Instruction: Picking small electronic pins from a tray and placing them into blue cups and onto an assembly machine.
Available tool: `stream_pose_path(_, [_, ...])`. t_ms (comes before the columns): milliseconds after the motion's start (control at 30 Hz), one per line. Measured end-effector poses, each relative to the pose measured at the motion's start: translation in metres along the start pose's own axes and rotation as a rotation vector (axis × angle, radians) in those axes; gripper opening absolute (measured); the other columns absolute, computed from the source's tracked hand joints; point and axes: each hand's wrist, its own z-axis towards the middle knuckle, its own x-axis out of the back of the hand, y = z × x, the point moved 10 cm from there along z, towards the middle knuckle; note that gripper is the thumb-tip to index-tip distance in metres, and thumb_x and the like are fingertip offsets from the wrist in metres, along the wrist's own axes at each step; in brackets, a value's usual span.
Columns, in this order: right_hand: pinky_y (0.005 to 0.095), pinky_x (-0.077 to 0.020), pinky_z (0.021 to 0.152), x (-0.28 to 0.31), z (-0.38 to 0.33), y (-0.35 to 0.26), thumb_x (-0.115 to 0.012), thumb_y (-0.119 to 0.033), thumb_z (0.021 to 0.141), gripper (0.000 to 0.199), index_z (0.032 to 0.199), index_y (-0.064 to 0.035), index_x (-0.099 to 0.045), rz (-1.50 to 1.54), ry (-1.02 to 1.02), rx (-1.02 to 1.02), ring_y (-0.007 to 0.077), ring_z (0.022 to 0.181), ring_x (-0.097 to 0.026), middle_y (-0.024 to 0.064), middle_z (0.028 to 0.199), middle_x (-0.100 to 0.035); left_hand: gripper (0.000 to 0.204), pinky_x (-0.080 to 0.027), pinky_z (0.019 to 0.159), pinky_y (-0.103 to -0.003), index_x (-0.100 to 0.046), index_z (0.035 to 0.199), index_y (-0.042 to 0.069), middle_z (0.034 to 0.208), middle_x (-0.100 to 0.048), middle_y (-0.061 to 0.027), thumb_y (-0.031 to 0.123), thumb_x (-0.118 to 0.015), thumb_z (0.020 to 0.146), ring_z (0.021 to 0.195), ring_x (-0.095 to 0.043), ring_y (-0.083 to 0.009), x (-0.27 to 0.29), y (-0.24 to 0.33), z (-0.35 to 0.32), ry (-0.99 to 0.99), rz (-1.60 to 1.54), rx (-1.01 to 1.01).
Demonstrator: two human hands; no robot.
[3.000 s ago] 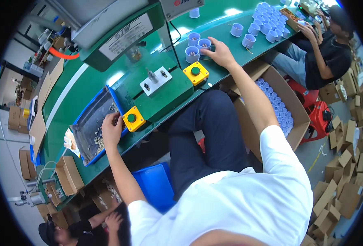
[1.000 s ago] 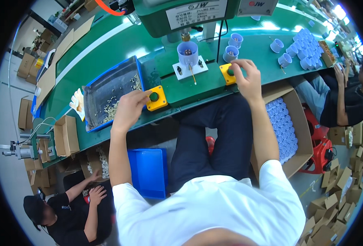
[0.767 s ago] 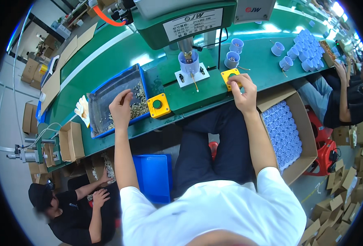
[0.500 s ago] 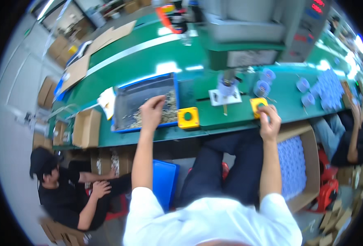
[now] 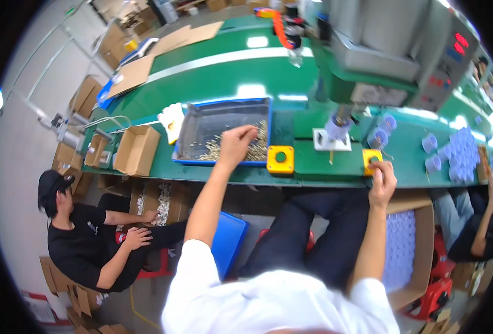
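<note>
My left hand [image 5: 236,143] reaches into a blue-rimmed tray [image 5: 191,133] of small pale metal parts [image 5: 216,150], fingers curled down onto the pile; whether it holds any I cannot tell. My right hand [image 5: 382,175] rests on the near edge of the green bench, fingers closed against the right yellow button box [image 5: 371,158]. A second yellow button box [image 5: 280,159] sits between my hands. Behind it a pale purple cup [image 5: 335,127] stands on a white fixture [image 5: 331,141] under the press machine [image 5: 369,50].
Several purple cups [image 5: 458,153] crowd the bench at right. A cardboard box of purple cups [image 5: 400,253] stands by my right knee, a blue bin [image 5: 228,240] by my left. Seated people work at left [image 5: 85,239] and right [image 5: 474,234]. Open cartons [image 5: 137,150] lie at the bench's left end.
My left hand left the left yellow button box and went into the parts tray. My right hand stayed at the right button box. The view swung left.
</note>
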Motion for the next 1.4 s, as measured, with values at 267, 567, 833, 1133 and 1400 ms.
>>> stream_pose_path(267, [0.0396, -0.0552, 0.085, -0.009, 0.005, -0.007, -0.068, -0.012, 0.089, 0.018, 0.101, 0.0, -0.073, 0.051, -0.06, -0.002, 0.0302, 0.093, -0.068, 0.0117, 0.093, -0.076, 0.015, -0.058, 0.08, -0.03, -0.081, 0.101, -0.001, 0.092, -0.08, -0.0109, 0.0, -0.082, 0.086, 0.086, -0.076, -0.0181, -0.016, 0.127, 0.011, -0.058, -0.025, -0.297])
stream_pose_path(567, [0.0389, -0.0564, 0.087, -0.007, -0.006, -0.014, -0.07, -0.008, 0.087, 0.033, 0.118, 0.0016, -0.07, 0.11, -0.062, 0.05, 0.0283, 0.096, -0.067, 0.0118, 0.098, -0.077, 0.02, -0.057, 0.082, -0.028, -0.081, 0.105, -0.001, 0.091, -0.079, -0.0082, 0.015, -0.082, 0.093, 0.089, -0.073, -0.0126, -0.1, 0.195, 0.06, -0.421, 0.144, -0.166])
stream_pose_path(833, [0.0386, -0.0553, 0.088, -0.003, -0.008, -0.011, -0.066, -0.008, 0.088, 0.035, 0.121, 0.0025, -0.069, 0.077, -0.076, 0.054, 0.0277, 0.099, -0.068, 0.0141, 0.101, -0.077, 0.034, -0.055, 0.075, -0.033, -0.083, 0.098, -0.001, 0.086, -0.076, -0.0132, 0.03, -0.087, 0.085, 0.075, -0.067, -0.0172, -0.144, 0.218, 0.073, -0.558, 0.461, -0.261])
stream_pose_path(1133, [0.0411, -0.0546, 0.091, -0.011, -0.003, -0.009, -0.071, -0.01, 0.085, 0.03, 0.114, -0.0003, -0.072, 0.084, -0.033, 0.018, 0.0315, 0.097, -0.067, 0.0111, 0.101, -0.077, 0.027, -0.056, 0.078, -0.04, -0.083, 0.094, 0.001, 0.091, -0.078, -0.0164, 0.027, -0.08, 0.086, 0.084, -0.074, -0.0294, -0.153, 0.205, 0.077, -0.644, 0.388, -0.307])
stream_pose_path(1400, [0.0509, -0.0552, 0.08, 0.025, 0.003, -0.019, -0.074, -0.023, 0.079, 0.027, 0.097, -0.0031, -0.071, -0.436, 0.092, 0.064, 0.0399, 0.089, -0.069, 0.02, 0.093, -0.072, 0.024, -0.056, 0.094, -0.041, -0.077, 0.119, 0.0, 0.113, -0.078, -0.0172, 0.015, -0.071, 0.101, 0.103, -0.073, -0.0349, -0.093, 0.12, -0.042, 0.01, 0.236, -0.507])
